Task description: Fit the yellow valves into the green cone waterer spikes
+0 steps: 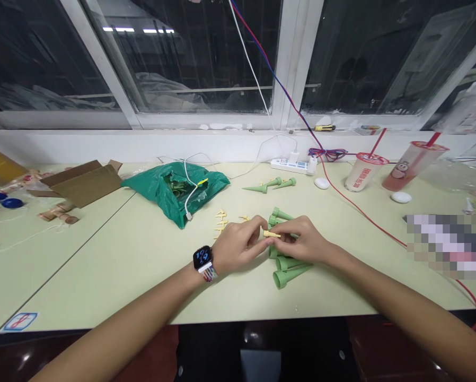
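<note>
A small yellow plastic valve (270, 234) is pinched between both hands, above the table. My left hand (238, 241), with a watch on the wrist, has its fingers closed at the valve's left end. My right hand (301, 239) grips the right end between thumb and fingers. Below and behind the right hand lie several green plastic plant-watering spikes (288, 277), partly covered by it. More yellow valves (221, 214) lie loose just beyond my left hand. Farther back rest a few green spikes (288, 183) with yellow pieces on them.
An opened green plastic bag (150, 185) holds more green pieces, with a white cable (188, 201) across it. A cardboard box (87, 183) and wooden toys stand left. Behind are a power strip (289, 165) and two drink cups (365, 172). A red cable (365, 215) crosses the right side.
</note>
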`<action>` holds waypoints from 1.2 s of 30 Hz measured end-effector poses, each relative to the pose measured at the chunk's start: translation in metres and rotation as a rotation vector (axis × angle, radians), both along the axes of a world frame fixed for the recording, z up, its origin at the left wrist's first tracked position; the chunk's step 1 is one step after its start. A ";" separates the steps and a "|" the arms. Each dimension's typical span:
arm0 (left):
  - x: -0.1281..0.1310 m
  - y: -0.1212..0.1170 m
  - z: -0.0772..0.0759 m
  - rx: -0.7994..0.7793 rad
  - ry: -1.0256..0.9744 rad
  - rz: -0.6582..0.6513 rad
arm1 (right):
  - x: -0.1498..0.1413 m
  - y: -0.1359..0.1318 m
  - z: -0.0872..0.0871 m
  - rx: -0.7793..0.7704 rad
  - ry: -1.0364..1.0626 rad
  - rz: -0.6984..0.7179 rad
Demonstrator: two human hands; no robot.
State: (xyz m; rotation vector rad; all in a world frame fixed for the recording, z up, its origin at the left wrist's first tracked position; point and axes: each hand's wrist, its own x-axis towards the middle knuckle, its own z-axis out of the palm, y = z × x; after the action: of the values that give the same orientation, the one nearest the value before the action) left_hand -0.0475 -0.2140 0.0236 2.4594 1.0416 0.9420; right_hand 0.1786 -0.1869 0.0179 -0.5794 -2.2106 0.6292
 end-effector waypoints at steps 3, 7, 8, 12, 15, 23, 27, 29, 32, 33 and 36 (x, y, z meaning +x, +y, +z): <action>0.000 -0.001 0.000 0.087 -0.005 -0.027 | 0.000 0.001 -0.001 -0.032 -0.011 -0.014; 0.003 0.000 0.000 0.070 0.026 0.020 | -0.002 0.001 -0.003 -0.013 -0.007 -0.026; 0.003 0.001 0.000 0.073 0.038 0.022 | -0.002 0.000 -0.004 0.010 -0.007 -0.019; 0.001 0.005 -0.002 0.104 0.074 -0.003 | -0.003 -0.003 -0.007 0.085 -0.027 0.024; -0.001 0.004 -0.001 0.087 0.036 -0.001 | -0.003 -0.002 -0.008 0.096 -0.039 0.001; 0.000 0.005 0.001 0.270 -0.002 -0.051 | 0.000 0.004 -0.007 0.099 -0.024 -0.058; -0.002 0.008 0.005 0.299 0.049 -0.004 | 0.000 0.003 -0.007 0.094 -0.028 -0.050; -0.004 0.009 0.006 0.369 0.080 -0.024 | 0.001 0.004 -0.007 0.087 -0.019 -0.061; -0.006 0.012 0.005 0.445 0.135 -0.054 | 0.003 0.005 -0.005 0.073 -0.008 -0.073; -0.006 0.013 0.005 0.451 0.150 -0.050 | 0.003 0.005 -0.004 0.071 -0.004 -0.073; -0.007 0.014 0.003 0.413 0.139 -0.022 | 0.004 0.006 -0.003 0.070 0.000 -0.069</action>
State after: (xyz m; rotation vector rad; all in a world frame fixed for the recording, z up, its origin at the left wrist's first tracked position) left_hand -0.0543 -0.1996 0.0266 2.9013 0.9343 1.0836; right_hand 0.1825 -0.1813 0.0153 -0.6171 -2.1937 0.5140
